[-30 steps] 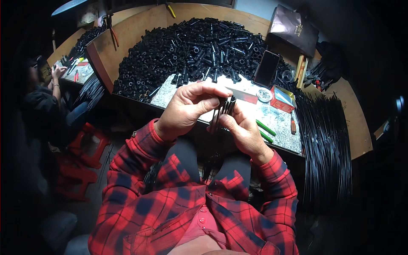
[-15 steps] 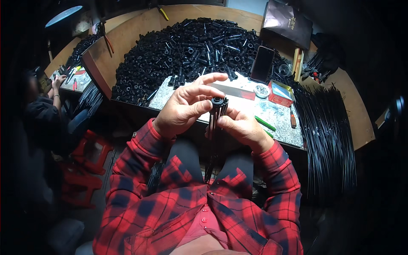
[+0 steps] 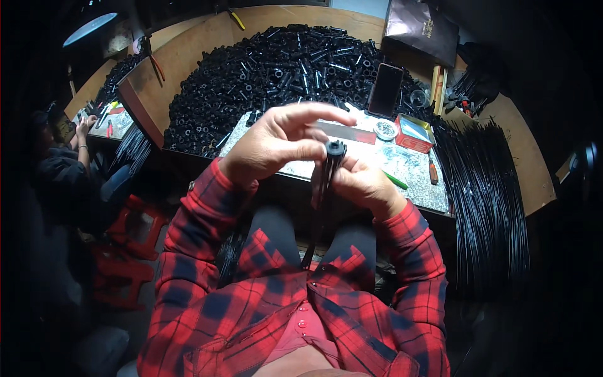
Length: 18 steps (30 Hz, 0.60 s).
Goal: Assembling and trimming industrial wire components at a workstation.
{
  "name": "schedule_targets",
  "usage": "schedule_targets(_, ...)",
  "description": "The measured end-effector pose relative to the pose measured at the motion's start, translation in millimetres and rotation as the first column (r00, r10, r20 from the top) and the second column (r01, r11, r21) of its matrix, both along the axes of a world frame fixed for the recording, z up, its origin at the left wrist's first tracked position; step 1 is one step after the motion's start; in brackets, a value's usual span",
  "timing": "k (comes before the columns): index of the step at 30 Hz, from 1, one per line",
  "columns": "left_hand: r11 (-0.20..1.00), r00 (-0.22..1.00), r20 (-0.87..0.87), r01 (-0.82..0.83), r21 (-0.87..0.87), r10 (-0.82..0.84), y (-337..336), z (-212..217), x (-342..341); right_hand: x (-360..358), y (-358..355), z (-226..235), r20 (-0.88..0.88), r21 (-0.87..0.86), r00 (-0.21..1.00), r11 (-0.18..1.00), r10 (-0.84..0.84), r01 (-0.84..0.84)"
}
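Upright in front of me stands a black umbrella frame (image 3: pixel 324 179), a bundle of thin ribs topped by a round notched hub (image 3: pixel 336 149). My right hand (image 3: pixel 367 186) is closed round the ribs just below the hub, its thumb at the front. My left hand (image 3: pixel 267 144) touches the hub's left side with its thumb. Its index finger stretches out above the hub, apart from it, and the other fingers are partly hidden and blurred. The frame's lower end hangs between my knees.
Behind the pale worktop (image 3: pixel 242 135) rises a big heap of black tubular parts (image 3: pixel 276 75). A phone (image 3: pixel 385 91), a round dish (image 3: pixel 385 130), a red box (image 3: pixel 413 135) and a screwdriver (image 3: pixel 433 171) lie right. Long black rods (image 3: pixel 487 207) overhang the edge. A co-worker (image 3: pixel 63 147) sits left.
The hub has tilted toward me and shifted slightly right and down. My left index finger has lifted and reached further right, while the thumb stays by the hub.
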State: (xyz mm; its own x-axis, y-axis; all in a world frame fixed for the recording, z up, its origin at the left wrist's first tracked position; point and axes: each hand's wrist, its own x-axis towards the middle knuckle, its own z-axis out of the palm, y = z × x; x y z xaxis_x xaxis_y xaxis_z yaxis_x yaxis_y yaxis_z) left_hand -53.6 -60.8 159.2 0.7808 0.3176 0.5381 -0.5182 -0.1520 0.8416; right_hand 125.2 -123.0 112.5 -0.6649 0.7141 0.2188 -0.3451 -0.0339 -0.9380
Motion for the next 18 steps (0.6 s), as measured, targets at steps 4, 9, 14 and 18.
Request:
schedule_targets(4, 0.926, 0.939, -0.032, -0.344, -0.157, 0.343, 0.7, -5.8, -8.5, -12.2, -4.1, 14.0, -0.077, 0.076, 0.919, 0.916, -0.388, 0.393)
schedule_targets(9, 0.729, 0.740, -0.033, -0.652, 0.209, 0.671, -18.4, -2.6, -7.0, -21.6, -0.3, 4.4, 0.014, 0.328, 0.843, 0.799, -0.538, 0.504)
schedule_targets(14, 0.599, 0.662, -0.002, -0.677, 0.427, 0.750, -19.0, -6.7, -13.9, -25.7, 10.8, -7.3, 0.082, 0.348, 0.845, 0.810, -0.528, 0.472)
schedule_targets(18, 0.573, 0.635, -0.089, -0.618, 0.538, 0.768, -25.2, 0.1, -18.8, -23.1, 19.8, -19.9, 0.134, 0.358, 0.847, 0.822, -0.515, 0.443)
